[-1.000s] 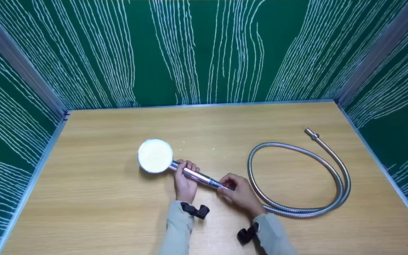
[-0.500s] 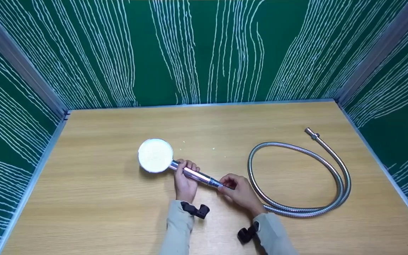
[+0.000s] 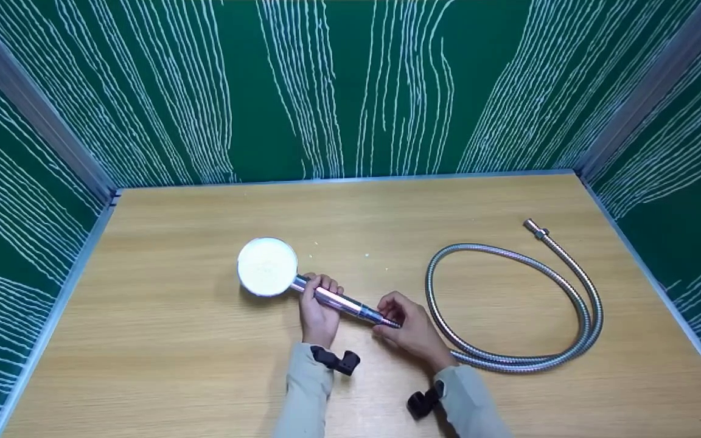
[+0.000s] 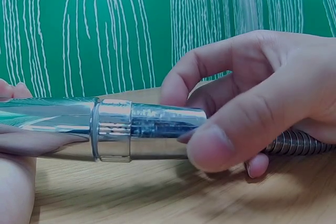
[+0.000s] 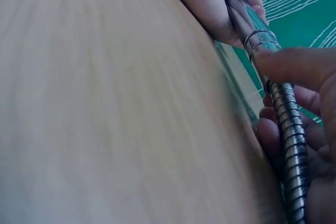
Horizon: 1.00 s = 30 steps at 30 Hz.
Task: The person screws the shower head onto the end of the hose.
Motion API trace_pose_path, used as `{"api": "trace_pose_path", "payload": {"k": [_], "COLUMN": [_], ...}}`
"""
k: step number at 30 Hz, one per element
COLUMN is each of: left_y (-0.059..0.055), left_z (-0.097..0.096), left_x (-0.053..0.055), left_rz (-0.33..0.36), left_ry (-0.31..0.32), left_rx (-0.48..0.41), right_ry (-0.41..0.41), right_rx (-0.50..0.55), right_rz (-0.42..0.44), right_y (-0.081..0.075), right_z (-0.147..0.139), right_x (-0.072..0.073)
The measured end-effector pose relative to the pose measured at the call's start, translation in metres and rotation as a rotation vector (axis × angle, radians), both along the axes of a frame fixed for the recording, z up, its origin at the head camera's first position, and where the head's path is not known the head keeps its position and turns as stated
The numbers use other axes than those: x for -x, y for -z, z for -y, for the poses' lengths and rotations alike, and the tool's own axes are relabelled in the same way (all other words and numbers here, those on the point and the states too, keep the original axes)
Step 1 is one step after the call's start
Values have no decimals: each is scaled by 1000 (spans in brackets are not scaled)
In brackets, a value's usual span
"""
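A chrome hand shower (image 3: 266, 267) with a round white face is held above the table by my left hand (image 3: 319, 316), fingers wrapped round its handle. At the handle's lower end is the tapered metal nut (image 4: 163, 121) of the ribbed shower hose (image 3: 472, 247), lined up against the handle. My right hand (image 3: 414, 331) pinches the nut's narrow end between thumb and fingers, with the thumb (image 4: 210, 148) in front in the left wrist view. The ribbed hose runs back through my right palm, as the right wrist view shows.
The hose lies in a loop on the wooden table (image 3: 143, 340) to the right, its free end fitting (image 3: 536, 229) pointing away. Small white crumbs (image 3: 367, 255) lie mid-table. Green panels (image 3: 350, 91) with white streaks enclose the back and sides.
My right fingers have shifted slightly around the nut, and a little more of the hose shows between them. My left hand and the hand shower stay almost still.
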<state>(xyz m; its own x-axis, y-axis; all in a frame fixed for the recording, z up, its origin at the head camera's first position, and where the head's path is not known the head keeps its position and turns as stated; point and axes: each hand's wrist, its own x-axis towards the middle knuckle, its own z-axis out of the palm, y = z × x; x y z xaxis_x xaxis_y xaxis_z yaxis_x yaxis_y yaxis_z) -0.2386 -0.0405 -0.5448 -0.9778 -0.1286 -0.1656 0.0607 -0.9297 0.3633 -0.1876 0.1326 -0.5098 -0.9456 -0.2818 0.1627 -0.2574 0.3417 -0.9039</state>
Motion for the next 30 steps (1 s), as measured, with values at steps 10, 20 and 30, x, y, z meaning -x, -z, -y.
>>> {"api": "trace_pose_path", "payload": {"k": [10,20,30], "left_y": [0,1,-1], "left_z": [0,0,0], "left_x": [0,-1,-1], "left_rz": [13,-1,-5], "left_ry": [-5,1,2], "left_rx": [-2,-13,-20], "right_ry": [32,39,32], "right_rx": [2,-23,-38], "right_rz": [46,73,93], "right_y": [33,34,33], "right_z": [-6,-7,-8], "right_x": [13,13,13]}}
